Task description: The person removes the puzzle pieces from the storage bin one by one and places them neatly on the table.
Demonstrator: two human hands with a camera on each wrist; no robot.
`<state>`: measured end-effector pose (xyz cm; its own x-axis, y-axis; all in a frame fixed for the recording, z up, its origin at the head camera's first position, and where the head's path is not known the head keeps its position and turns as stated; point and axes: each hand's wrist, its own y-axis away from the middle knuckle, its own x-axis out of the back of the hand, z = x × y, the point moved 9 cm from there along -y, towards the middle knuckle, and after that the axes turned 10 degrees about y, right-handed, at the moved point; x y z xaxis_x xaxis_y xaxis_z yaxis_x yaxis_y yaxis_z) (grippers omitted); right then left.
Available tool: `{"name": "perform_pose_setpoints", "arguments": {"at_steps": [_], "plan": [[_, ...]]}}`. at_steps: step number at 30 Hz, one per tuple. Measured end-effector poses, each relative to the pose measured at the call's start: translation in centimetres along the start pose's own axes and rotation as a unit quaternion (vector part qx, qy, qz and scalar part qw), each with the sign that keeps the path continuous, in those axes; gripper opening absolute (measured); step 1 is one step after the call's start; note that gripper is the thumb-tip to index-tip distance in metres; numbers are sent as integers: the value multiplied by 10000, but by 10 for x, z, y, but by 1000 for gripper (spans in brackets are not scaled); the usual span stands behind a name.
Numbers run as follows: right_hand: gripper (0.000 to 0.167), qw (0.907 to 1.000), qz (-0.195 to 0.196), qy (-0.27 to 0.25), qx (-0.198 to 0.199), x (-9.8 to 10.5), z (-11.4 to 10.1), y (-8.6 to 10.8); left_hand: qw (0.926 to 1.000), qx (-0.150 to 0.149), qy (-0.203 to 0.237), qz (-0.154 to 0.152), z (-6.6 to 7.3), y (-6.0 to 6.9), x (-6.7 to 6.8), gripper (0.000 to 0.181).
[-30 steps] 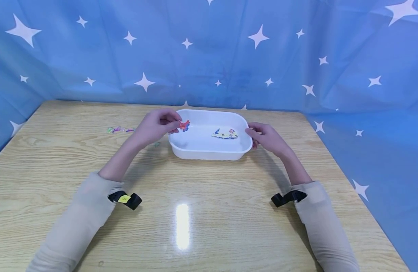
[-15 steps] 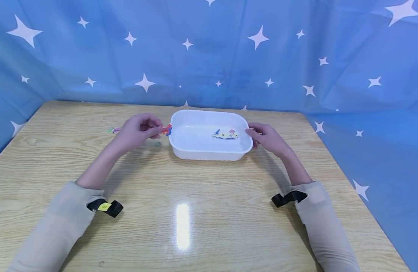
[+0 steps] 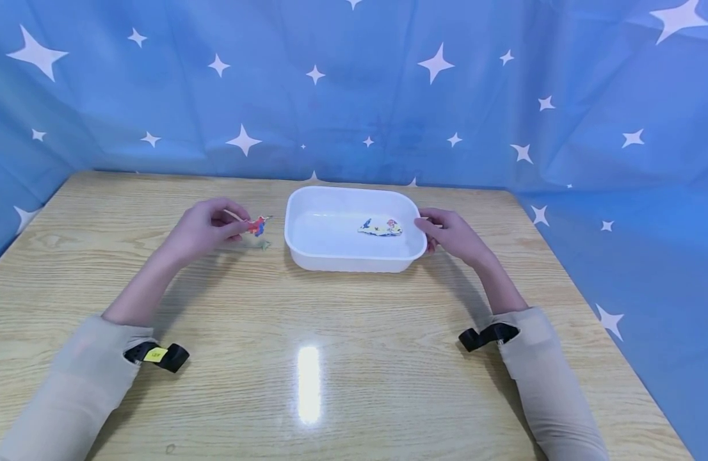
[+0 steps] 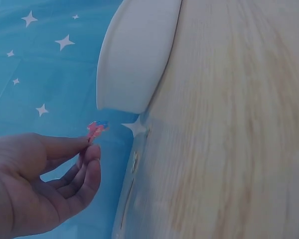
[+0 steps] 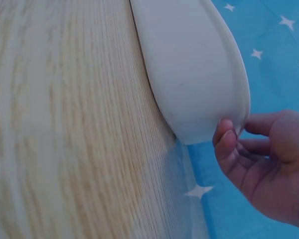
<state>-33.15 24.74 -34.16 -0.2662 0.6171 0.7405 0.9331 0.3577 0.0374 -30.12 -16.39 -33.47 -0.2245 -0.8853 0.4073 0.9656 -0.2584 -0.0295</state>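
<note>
My left hand (image 3: 201, 229), in the air left of the white plastic basin (image 3: 354, 264), pinches a small flat red-and-blue cutout (image 3: 257, 225) between thumb and fingers. The left wrist view also shows this cutout (image 4: 96, 129) sticking out past the fingertips, apart from the basin. At the basin's right end, my right hand (image 3: 450, 235) grips the rim, thumb on one side and fingers on the other, as the right wrist view (image 5: 269, 159) shows too. Inside the basin lies a yellowish cutout (image 3: 379, 228) with blue and pink parts; its exact kind is too small to tell.
A small pale green piece (image 3: 265, 245) lies on the wooden table (image 3: 388, 358) between the left hand and the basin. Behind the table hangs a blue curtain (image 3: 331, 109) with white stars. A bright reflection shows on the tabletop.
My left hand has moved left with the red-and-blue cutout, from over the basin's left end to outside it. It now hides the colourful pieces further left. The right hand and basin stay put.
</note>
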Motion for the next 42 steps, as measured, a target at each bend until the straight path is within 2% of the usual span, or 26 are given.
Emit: {"name": "perform_pose_setpoints", "arguments": {"at_steps": [6,18,28,37,42], "plan": [[49,10000,-10,18,-21,0,1,1,9990,429,-76,-117,-13,2,3,21],[48,10000,-24,40,-12,-1,-1,0,9958,823,122,-392,-29,1,0,23],[48,10000,-32,-15,-35,-1,-1,0,9946,896,-355,-392,-35,1,2,25],[46,10000,-43,11,-1,0,-1,-1,9955,860,-209,-344,-36,0,-1,26],[46,10000,-33,52,9,-1,0,-2,9948,900,-307,-374,-34,0,-3,29]]}}
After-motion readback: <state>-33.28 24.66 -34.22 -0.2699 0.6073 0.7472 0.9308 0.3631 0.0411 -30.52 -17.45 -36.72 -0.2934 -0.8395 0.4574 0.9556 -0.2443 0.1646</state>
